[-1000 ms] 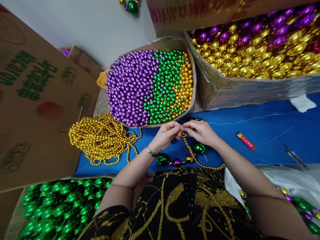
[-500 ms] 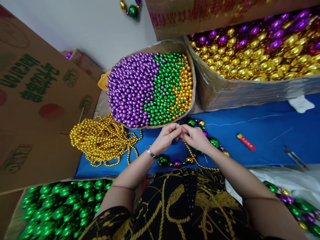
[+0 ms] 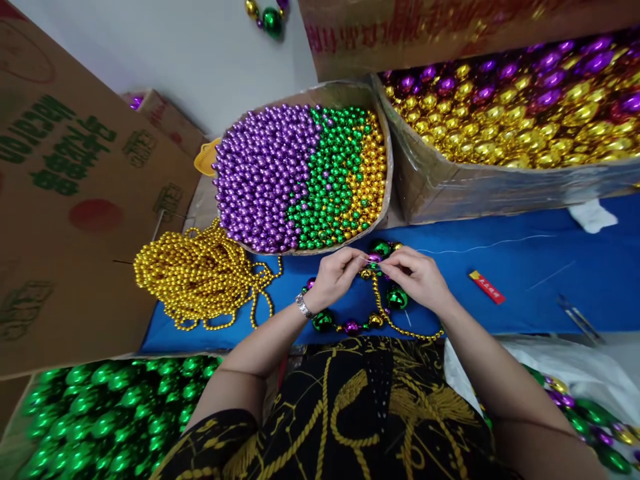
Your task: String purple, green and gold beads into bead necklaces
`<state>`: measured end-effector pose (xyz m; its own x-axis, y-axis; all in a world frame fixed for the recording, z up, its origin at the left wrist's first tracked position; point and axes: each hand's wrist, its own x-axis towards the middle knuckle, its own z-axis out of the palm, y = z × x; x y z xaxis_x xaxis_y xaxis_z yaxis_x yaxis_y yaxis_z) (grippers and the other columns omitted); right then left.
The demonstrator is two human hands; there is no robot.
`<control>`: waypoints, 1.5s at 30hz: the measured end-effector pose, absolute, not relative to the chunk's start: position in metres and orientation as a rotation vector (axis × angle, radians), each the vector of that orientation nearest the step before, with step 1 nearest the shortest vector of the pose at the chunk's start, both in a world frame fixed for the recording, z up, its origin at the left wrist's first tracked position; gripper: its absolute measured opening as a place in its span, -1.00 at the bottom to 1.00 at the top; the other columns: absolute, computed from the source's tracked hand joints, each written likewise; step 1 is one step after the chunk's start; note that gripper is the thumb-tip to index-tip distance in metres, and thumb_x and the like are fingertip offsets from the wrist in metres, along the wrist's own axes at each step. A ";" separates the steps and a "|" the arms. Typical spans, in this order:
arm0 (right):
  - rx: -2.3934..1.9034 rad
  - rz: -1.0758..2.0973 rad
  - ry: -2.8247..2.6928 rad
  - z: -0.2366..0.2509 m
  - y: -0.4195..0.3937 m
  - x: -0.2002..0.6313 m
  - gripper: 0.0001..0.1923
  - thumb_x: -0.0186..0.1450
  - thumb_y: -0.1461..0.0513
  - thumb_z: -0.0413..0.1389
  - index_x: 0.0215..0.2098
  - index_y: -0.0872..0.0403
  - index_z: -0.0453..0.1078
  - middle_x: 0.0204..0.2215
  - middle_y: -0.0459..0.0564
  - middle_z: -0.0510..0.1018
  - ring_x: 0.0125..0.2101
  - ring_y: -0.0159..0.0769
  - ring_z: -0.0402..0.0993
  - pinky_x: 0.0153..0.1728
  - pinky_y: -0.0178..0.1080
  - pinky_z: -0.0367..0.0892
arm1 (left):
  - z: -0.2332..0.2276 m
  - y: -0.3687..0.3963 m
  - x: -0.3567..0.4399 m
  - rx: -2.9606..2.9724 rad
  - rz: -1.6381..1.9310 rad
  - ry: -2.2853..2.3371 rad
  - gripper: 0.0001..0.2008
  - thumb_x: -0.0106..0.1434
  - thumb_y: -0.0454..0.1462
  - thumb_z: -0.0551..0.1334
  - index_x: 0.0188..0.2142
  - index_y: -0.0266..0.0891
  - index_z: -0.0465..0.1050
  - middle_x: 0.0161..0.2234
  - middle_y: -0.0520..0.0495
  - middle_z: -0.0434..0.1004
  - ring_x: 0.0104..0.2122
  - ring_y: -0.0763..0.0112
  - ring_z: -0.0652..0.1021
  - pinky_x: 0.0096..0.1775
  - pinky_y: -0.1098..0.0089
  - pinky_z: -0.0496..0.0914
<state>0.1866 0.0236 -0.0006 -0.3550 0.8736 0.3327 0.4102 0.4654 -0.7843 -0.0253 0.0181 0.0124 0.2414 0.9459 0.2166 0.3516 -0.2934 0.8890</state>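
Note:
My left hand [image 3: 341, 275], with a metal watch on the wrist, is pinched on a thin white thread. A short way to its right, my right hand [image 3: 419, 277] pinches the same thread, its fingertips a little apart from the left ones. Under the hands lies a necklace of large and small green, purple and gold beads [image 3: 397, 297], partly hidden by my fingers. A strand of small gold beads [image 3: 379, 303] hangs down from it and curves right along the table edge. Loose white thread [image 3: 485, 245] trails off to the right over the blue cloth.
A box of small purple, green and gold beads [image 3: 270, 180] stands just ahead. Gold bead strands [image 3: 197, 277] are heaped on the left. A larger box [image 3: 480, 187] holds gold and purple beads. A red packet [image 3: 487, 287] and metal tweezers [image 3: 580, 318] lie right; green beads [image 3: 115, 420] fill a box lower left.
My hands have drawn apart from fingertips touching to a small gap, with thread between them. My right hand shifted right and slightly down. A purple bead now shows behind the fingertips.

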 end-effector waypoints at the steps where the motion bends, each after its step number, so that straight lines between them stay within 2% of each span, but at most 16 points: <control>1: -1.082 0.735 -1.944 0.000 0.023 0.187 -0.83 0.37 0.17 0.11 -0.31 0.05 0.49 -0.39 -0.06 0.52 -0.37 -0.37 0.45 -0.34 -0.30 0.33 | 0.013 0.018 -0.025 1.775 1.027 1.205 -0.76 0.39 -0.17 0.13 -0.26 -0.27 0.50 -0.38 -0.07 0.57 -0.39 0.48 0.55 -0.33 0.47 0.41; 5: -1.062 0.673 -1.986 0.004 0.023 0.186 -0.80 0.40 0.18 0.06 -0.35 0.07 0.43 -0.44 -0.06 0.49 -0.40 -0.37 0.43 -0.34 -0.29 0.31 | 0.013 0.021 -0.023 1.530 0.994 1.166 -0.70 0.37 -0.10 0.13 -0.30 -0.29 0.44 -0.41 -0.04 0.54 -0.50 0.56 0.50 -0.42 0.52 0.40; 9: -1.030 0.704 -1.985 0.002 0.021 0.184 -0.83 0.41 0.19 0.05 -0.28 0.06 0.45 -0.38 -0.05 0.54 -0.35 -0.37 0.46 -0.30 -0.30 0.34 | 0.013 0.023 -0.021 1.234 0.980 1.080 -0.66 0.30 -0.03 0.22 -0.32 -0.30 0.42 -0.46 0.00 0.49 -0.56 0.59 0.45 -0.51 0.55 0.38; 12: -1.023 0.750 -2.007 -0.005 0.021 0.179 -0.83 0.38 0.15 0.10 -0.16 0.04 0.49 -0.34 -0.04 0.54 -0.40 -0.40 0.44 -0.34 -0.31 0.35 | 0.012 0.023 -0.020 1.188 0.988 1.065 -0.66 0.27 -0.02 0.25 -0.32 -0.30 0.42 -0.47 0.01 0.48 -0.56 0.60 0.45 -0.52 0.56 0.37; 16: -1.054 0.880 -2.003 -0.016 0.027 0.169 -0.67 0.32 0.11 0.17 0.02 0.04 0.44 -0.30 -0.05 0.50 -0.53 -0.47 0.35 -0.47 -0.32 0.31 | 0.013 0.022 -0.021 1.195 0.977 1.063 -0.65 0.27 -0.02 0.25 -0.31 -0.30 0.42 -0.46 0.00 0.48 -0.55 0.59 0.45 -0.51 0.56 0.38; 20: -0.997 0.897 -2.011 -0.024 0.032 0.157 -0.77 0.34 0.10 0.15 -0.13 0.03 0.52 -0.33 -0.04 0.50 -0.48 -0.43 0.38 -0.44 -0.32 0.30 | 0.014 0.021 -0.023 1.240 0.982 1.063 -0.65 0.28 -0.02 0.24 -0.33 -0.30 0.41 -0.47 0.02 0.46 -0.56 0.60 0.42 -0.53 0.55 0.35; 26: -0.939 0.834 -2.032 -0.023 0.034 0.154 -0.77 0.41 0.17 0.05 -0.15 -0.01 0.55 -0.30 0.00 0.54 -0.28 -0.33 0.49 -0.28 -0.28 0.36 | 0.010 0.020 -0.028 1.280 0.945 1.087 -0.67 0.31 -0.03 0.21 -0.32 -0.28 0.41 -0.57 0.07 0.38 -0.60 0.59 0.36 -0.56 0.55 0.27; 32: -0.939 0.794 -2.088 -0.023 0.039 0.162 -0.82 0.39 0.14 0.10 -0.21 0.02 0.53 -0.38 -0.07 0.56 -0.39 -0.39 0.47 -0.34 -0.33 0.31 | 0.009 0.024 -0.026 1.217 0.971 1.045 -0.67 0.29 -0.02 0.23 -0.30 -0.28 0.43 -0.57 0.07 0.38 -0.62 0.60 0.37 -0.58 0.56 0.26; 37: -0.967 0.594 -2.149 -0.035 0.040 0.158 -0.74 0.39 0.08 0.08 -0.35 0.05 0.47 -0.45 -0.04 0.47 -0.42 -0.37 0.39 -0.37 -0.32 0.27 | 0.012 0.023 -0.023 1.164 0.986 1.018 -0.67 0.28 -0.03 0.25 -0.32 -0.29 0.43 -0.54 0.05 0.42 -0.61 0.61 0.37 -0.58 0.56 0.25; 40: -0.968 0.592 -2.124 -0.039 0.040 0.156 -0.70 0.36 0.05 0.11 -0.42 0.04 0.43 -0.46 -0.05 0.43 -0.45 -0.37 0.36 -0.41 -0.31 0.26 | 0.014 0.023 -0.023 1.142 0.994 1.025 -0.66 0.25 -0.03 0.26 -0.32 -0.29 0.43 -0.47 0.00 0.48 -0.59 0.61 0.39 -0.59 0.56 0.27; 45: -0.949 0.664 -1.994 -0.031 0.039 0.159 -0.76 0.38 0.06 0.09 -0.30 0.00 0.50 -0.35 -0.02 0.53 -0.34 -0.33 0.46 -0.29 -0.26 0.37 | 0.015 0.024 -0.024 1.055 1.007 1.024 -0.67 0.22 -0.03 0.29 -0.32 -0.29 0.43 -0.49 0.03 0.45 -0.59 0.62 0.39 -0.60 0.58 0.26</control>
